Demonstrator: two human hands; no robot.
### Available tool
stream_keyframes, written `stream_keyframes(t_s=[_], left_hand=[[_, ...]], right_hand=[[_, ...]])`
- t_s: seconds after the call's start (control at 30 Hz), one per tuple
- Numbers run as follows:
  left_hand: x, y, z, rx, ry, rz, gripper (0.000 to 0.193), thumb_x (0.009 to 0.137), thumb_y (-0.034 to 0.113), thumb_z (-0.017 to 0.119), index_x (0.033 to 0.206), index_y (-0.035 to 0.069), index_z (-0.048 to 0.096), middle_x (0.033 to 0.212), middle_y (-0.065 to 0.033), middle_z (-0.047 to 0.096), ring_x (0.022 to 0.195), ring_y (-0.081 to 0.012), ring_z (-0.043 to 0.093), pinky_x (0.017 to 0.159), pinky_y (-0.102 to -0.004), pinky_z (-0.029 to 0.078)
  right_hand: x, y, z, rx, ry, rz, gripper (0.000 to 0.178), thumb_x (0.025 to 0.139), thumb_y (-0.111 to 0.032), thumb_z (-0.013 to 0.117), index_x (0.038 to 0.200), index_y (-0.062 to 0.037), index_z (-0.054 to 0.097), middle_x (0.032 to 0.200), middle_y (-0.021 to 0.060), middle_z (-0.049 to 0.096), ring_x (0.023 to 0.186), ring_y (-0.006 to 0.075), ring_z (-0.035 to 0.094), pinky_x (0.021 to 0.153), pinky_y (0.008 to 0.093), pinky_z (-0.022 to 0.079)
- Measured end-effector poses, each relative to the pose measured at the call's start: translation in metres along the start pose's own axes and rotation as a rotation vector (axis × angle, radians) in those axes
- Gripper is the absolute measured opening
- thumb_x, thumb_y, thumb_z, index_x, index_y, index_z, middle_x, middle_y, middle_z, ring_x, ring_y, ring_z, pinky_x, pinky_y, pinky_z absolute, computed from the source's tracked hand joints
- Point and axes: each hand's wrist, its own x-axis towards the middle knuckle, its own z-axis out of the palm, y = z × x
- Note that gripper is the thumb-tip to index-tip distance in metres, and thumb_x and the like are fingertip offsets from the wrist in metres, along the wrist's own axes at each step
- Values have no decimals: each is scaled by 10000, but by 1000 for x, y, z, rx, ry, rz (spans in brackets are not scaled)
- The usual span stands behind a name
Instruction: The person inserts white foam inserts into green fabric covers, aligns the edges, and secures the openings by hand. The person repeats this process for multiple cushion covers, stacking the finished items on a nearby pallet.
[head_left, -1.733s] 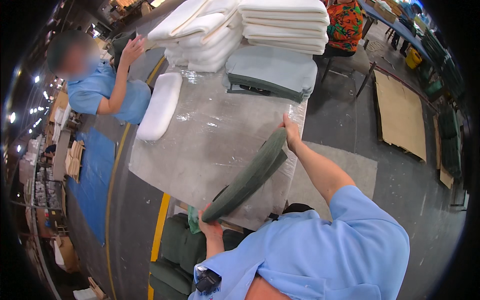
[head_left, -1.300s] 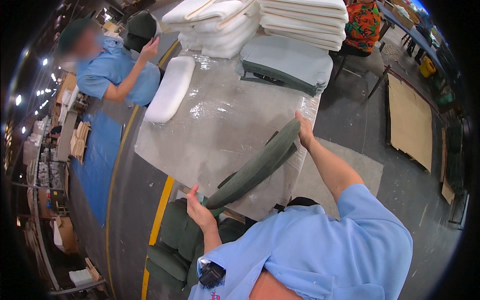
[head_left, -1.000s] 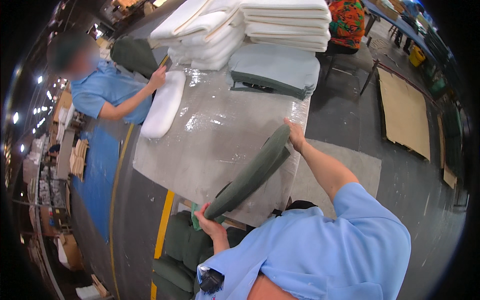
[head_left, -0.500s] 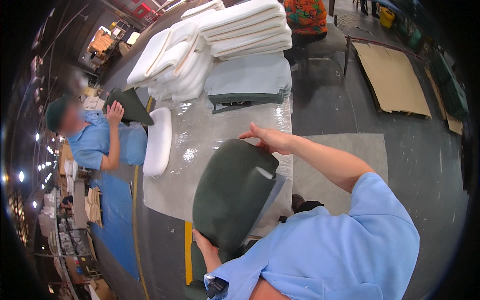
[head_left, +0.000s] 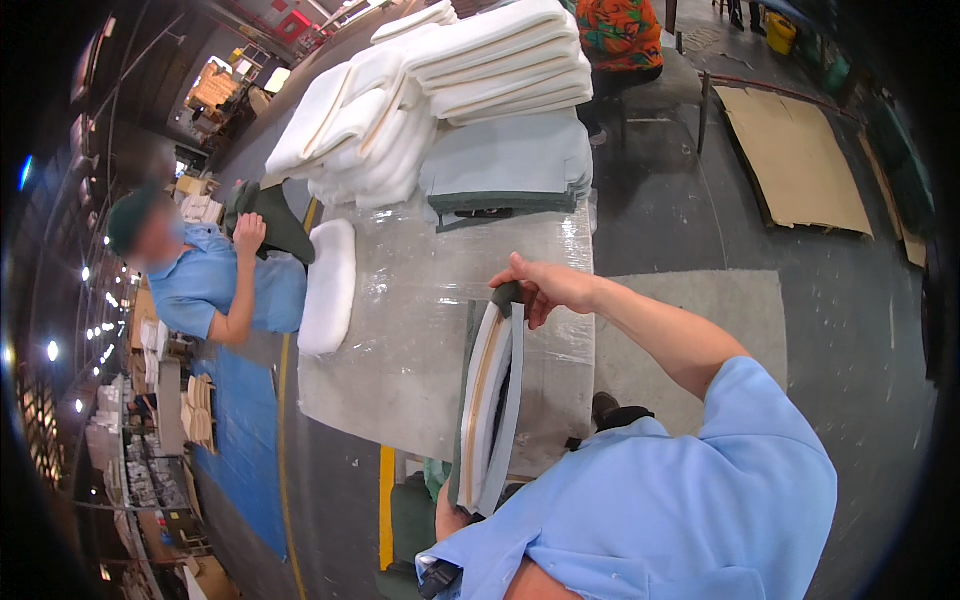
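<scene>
A dark green cushion cover (head_left: 464,420) with a grey underside stands on edge before me, its open side facing me. White foam padding (head_left: 476,410) with a tan line along it shows inside the opening. My right hand (head_left: 547,288) pinches the cover's far corner between thumb and fingers. At the near end my left hand (head_left: 452,514) grips the cover from its left side; most of its fingers are hidden. Beneath is a table wrapped in clear film (head_left: 390,370).
Folded white padding (head_left: 500,60) is piled high at the table's far end, beside stacked grey-and-green covers (head_left: 505,165). A white pad (head_left: 328,290) lies at the left edge. Across the table a co-worker (head_left: 235,285) handles a green cover (head_left: 285,225). Flat cardboard (head_left: 795,160) lies at right.
The cushion cover has turned from showing its broad green face to showing its open edge and the white foam inside. Both hands still hold it. The co-worker's green cover has shifted slightly.
</scene>
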Motion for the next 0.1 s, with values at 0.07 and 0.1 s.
stream_keyframes(t_s=[0.07,0.1], left_hand=[[-6,-5,0,17,2,-11,873,805,99,895,1560,40,461,1529,-167,528,1405,-297,528,1157,-467,447],[-10,-9,3,5,11,-15,873,805,99,895,1560,40,461,1529,-167,528,1405,-297,528,1157,-467,447]], right_hand=[[-3,-2,-2,8,-5,13,901,1059,-771,168,1555,-102,511,1084,134,697,821,218,706,795,350,607],[-5,-2,-3,9,2,16,903,1056,-775,167,1556,-106,511,1104,137,701,831,230,708,802,356,611]])
